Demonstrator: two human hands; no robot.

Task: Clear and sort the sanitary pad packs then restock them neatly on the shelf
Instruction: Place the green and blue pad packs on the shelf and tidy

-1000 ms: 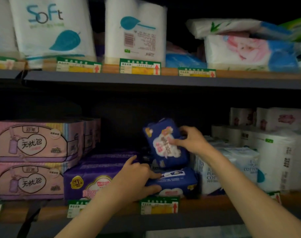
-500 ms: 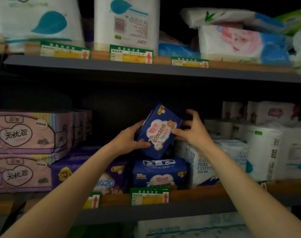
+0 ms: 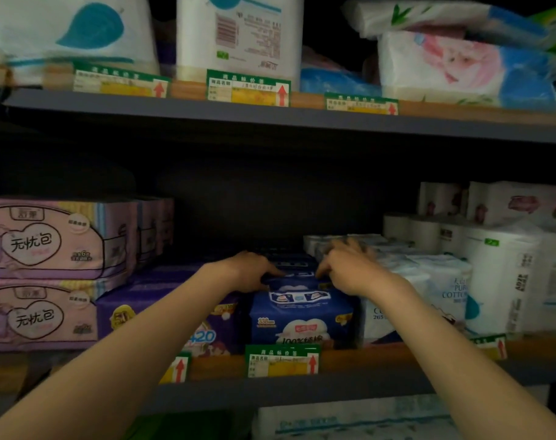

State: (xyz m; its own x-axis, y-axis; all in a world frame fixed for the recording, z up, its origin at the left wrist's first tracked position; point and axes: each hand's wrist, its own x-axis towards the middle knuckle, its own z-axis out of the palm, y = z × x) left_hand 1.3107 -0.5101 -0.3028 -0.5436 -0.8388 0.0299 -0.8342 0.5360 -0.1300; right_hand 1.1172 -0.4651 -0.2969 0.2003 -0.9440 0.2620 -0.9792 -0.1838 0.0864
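On the middle shelf, both my hands hold one dark blue pad pack that sits low in the row, right behind the front blue pad pack. My left hand grips its left end with the thumb lying along the top. At the right end, my right hand grips it and is blurred. Most of the held pack is hidden by the front pack and my hands. A purple pad pack lies to the left, beside two stacked pink pad packs.
White cotton pad bags and wrapped rolls crowd the shelf on the right. The shelf above carries tissue packs and green price tags. Dark open space lies above the blue packs. More packs sit on the shelf below.
The blue pack was tilted in the air between my hands; it has now come down into the row behind the front blue pack. Both hands dropped with it.
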